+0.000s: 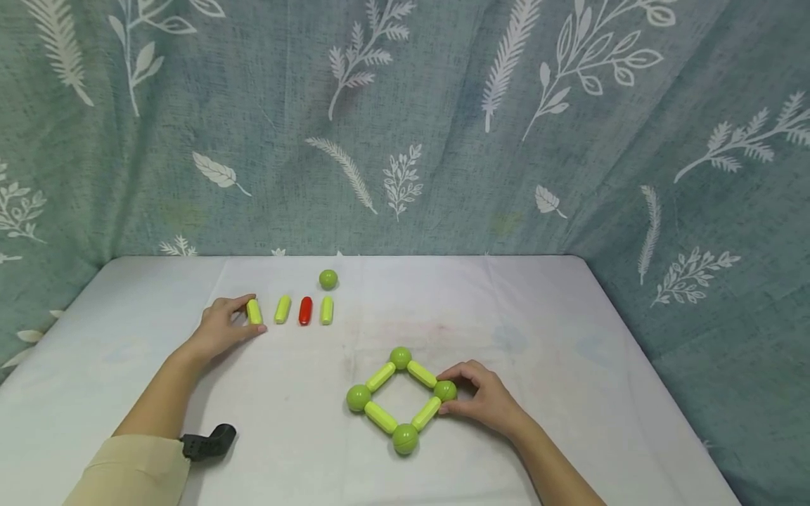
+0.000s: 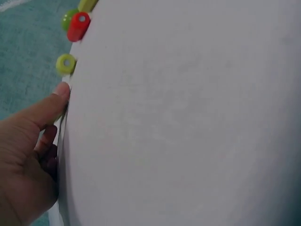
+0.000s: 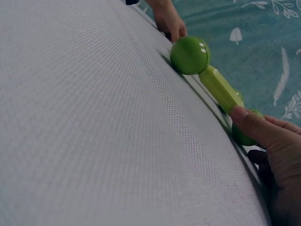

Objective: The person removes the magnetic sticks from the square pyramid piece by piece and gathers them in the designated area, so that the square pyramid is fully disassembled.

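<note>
At the left of the row, my left hand [image 1: 220,327] pinches a yellow-green magnetic rod [image 1: 254,312] between thumb and fingers. In the left wrist view this rod is mostly hidden behind the thumb. A diamond-shaped frame of yellow-green rods [image 1: 381,417] and green balls [image 1: 406,439] lies on the white table [image 1: 285,450]. My right hand [image 1: 486,402] holds the diamond's right corner ball [image 1: 446,391], thumb in front and fingers behind. The right wrist view has the thumb by the end of a joined rod [image 3: 219,87].
Beside the left hand lie a yellow-green rod [image 1: 283,309], a red rod [image 1: 306,310] and another yellow-green rod [image 1: 326,310]. Behind them sits a loose green ball [image 1: 328,279]. A patterned teal cloth [image 1: 405,140] hangs at the table's back. The left wrist wears a black device [image 1: 209,443].
</note>
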The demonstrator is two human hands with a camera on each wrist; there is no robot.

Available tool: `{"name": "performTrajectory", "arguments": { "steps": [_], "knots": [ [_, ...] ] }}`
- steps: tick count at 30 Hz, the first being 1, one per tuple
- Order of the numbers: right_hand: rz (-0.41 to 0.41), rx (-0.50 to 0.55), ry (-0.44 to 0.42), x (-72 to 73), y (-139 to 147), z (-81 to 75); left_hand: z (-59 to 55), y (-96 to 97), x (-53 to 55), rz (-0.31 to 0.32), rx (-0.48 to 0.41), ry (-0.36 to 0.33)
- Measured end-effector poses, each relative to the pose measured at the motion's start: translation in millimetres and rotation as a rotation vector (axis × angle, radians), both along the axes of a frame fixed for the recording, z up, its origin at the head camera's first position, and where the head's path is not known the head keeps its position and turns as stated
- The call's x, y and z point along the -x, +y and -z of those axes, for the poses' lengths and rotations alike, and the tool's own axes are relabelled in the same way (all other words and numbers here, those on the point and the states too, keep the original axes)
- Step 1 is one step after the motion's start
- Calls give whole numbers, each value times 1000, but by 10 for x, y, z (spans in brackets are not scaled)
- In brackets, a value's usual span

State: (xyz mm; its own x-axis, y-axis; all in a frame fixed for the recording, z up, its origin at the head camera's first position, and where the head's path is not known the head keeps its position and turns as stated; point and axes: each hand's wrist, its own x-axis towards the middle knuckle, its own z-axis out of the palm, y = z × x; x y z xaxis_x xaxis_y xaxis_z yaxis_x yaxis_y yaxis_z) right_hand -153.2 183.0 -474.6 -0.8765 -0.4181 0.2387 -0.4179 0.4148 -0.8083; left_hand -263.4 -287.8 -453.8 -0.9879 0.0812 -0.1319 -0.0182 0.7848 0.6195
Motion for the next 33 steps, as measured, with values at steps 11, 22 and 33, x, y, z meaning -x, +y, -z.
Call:
{"name": "performTrajectory", "arguments": {
  "steps": [11, 22, 33],
  "knots": [
    [-28, 30, 50, 2, -18, -34, -1, -71, 95, 80, 49, 36],
    [13, 30, -32, -94, -97, -215, 23, -118, 114, 92, 40, 76],
    [21, 42, -55, -8, -7, 6, 66, -26, -312, -105, -168, 139]
  ]
}}
